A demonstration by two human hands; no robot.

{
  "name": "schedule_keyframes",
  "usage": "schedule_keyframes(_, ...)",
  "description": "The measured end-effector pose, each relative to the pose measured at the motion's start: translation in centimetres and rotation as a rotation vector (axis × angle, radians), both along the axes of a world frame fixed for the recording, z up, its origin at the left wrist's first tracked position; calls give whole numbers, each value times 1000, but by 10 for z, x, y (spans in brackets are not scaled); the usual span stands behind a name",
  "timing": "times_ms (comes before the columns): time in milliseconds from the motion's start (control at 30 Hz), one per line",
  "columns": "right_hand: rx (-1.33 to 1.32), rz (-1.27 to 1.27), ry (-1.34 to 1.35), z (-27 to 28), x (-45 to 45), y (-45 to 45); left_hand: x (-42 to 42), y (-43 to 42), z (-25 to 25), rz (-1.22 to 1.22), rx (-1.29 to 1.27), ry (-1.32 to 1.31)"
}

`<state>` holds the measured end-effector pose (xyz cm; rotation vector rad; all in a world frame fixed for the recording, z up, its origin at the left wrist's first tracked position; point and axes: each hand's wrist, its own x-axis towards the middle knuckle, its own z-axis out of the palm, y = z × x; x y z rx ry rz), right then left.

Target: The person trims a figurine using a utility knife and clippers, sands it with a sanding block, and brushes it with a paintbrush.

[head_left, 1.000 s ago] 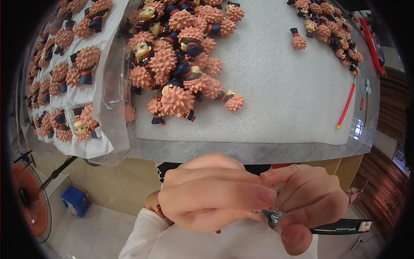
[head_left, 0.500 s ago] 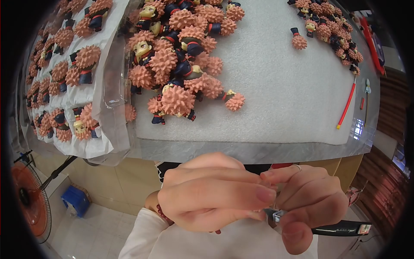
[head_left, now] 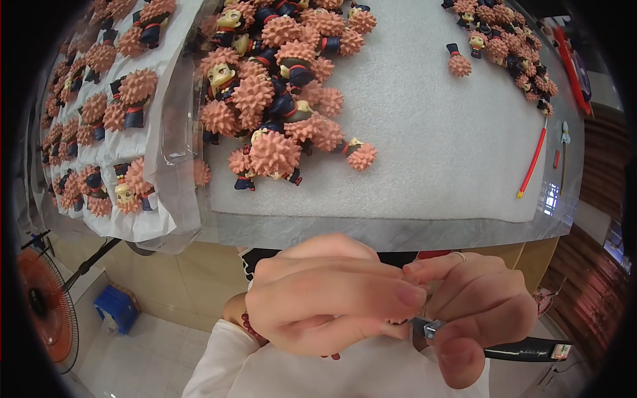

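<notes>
Just in front of the table edge, my left hand point(head_left: 325, 292) is closed around a small figurine point(head_left: 398, 322). Only a dark and pinkish sliver of it shows under the thumb; the fingers hide the rest. My right hand point(head_left: 481, 305), with a ring on one finger, grips a craft knife point(head_left: 527, 349). Its black handle sticks out to the right below the palm, and its metal collar and blade point left at the figurine. Fingertips of both hands meet. Whether the blade touches the figurine, I cannot tell.
Pink spiky-haired figurines in dark outfits lie in a large pile point(head_left: 272, 99) on a white foam sheet point(head_left: 411, 146). More fill a paper-lined tray point(head_left: 156, 186) at left and another pile point(head_left: 507, 46) far right. A red-handled brush point(head_left: 534, 162) lies at right; a fan point(head_left: 46, 305) stands lower left.
Both hands stay in nearly the same place. A dark and pinkish bit of the figurine shows more beside the blade, and the knife has shifted very slightly.
</notes>
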<state>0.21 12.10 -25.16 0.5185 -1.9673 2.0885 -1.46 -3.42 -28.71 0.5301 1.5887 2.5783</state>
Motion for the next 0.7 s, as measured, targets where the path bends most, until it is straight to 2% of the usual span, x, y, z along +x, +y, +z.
schedule_keyframes(700, -6, 18, -9, 0, -1, 0, 1, 1, -3, 4, 60, -1)
